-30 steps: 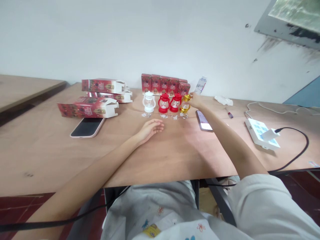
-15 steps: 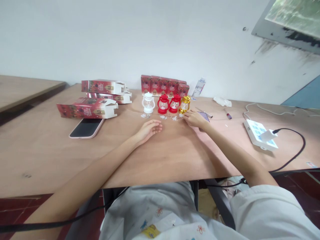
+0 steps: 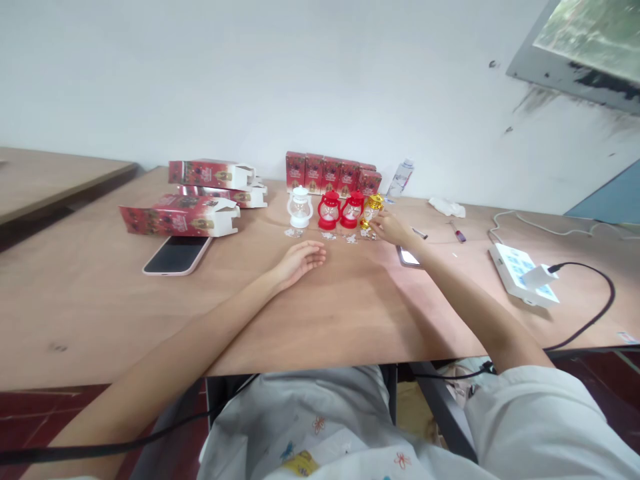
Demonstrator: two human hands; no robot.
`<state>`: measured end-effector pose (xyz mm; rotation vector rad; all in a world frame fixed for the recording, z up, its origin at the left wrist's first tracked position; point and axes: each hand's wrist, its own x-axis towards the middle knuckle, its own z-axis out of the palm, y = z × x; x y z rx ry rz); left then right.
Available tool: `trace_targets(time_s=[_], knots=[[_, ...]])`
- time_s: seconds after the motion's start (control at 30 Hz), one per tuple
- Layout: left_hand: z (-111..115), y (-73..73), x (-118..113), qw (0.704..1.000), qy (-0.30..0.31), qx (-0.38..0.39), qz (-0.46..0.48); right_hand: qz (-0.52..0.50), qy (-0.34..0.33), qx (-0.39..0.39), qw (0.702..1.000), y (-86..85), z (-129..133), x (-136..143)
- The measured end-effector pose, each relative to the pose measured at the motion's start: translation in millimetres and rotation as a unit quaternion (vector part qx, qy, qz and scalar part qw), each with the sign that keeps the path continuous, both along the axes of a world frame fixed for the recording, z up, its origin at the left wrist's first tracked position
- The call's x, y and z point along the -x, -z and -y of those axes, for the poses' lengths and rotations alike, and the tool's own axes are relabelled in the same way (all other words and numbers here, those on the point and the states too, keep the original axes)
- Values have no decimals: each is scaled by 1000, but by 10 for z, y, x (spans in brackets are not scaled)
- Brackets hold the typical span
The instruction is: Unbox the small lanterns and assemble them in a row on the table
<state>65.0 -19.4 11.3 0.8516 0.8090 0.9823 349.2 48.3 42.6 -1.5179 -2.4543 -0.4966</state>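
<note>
My left hand (image 3: 299, 264) rests on its side on the wooden table (image 3: 320, 320), fingers loosely curved and holding nothing. My right hand (image 3: 393, 229) is at the gold lantern (image 3: 371, 212), its fingertips at the lantern's right side; whether they grip it is too small to tell. Left of the gold one stand two red lanterns (image 3: 329, 211) and a white lantern (image 3: 300, 208), all upright in a row. Small clear and silvery pieces (image 3: 329, 235) lie in little piles in front of the lanterns.
Small red boxes (image 3: 314, 175) stand behind the lanterns. Opened red boxes (image 3: 181, 217) and a phone (image 3: 176, 255) lie at left. A second phone (image 3: 409, 259) lies under my right forearm. Further right are a bottle (image 3: 401, 178), tissue (image 3: 447, 207), screwdriver (image 3: 459, 233) and power strip (image 3: 520, 273).
My right hand has moved slightly up and right, from the pieces before the gold lantern to its side. The camera view has shifted a little. My left hand keeps its place.
</note>
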Motion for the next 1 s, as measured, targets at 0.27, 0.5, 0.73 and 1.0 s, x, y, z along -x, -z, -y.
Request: trace_targets(time_s=[0.27, 0.5, 0.73, 1.0], knots=[[-7, 20, 8, 1000, -1, 5, 7, -178, 106, -133, 969, -568, -510, 209], [-9, 27, 6, 1000, -1, 8, 8, -133, 196, 29, 971, -652, -952, 243], [-4, 25, 9, 1000, -3, 12, 15, -50, 224, 12, 973, -621, -910, 287], [16, -6, 19, 1000, -6, 13, 17, -51, 182, 43, 981, -681, -874, 250]])
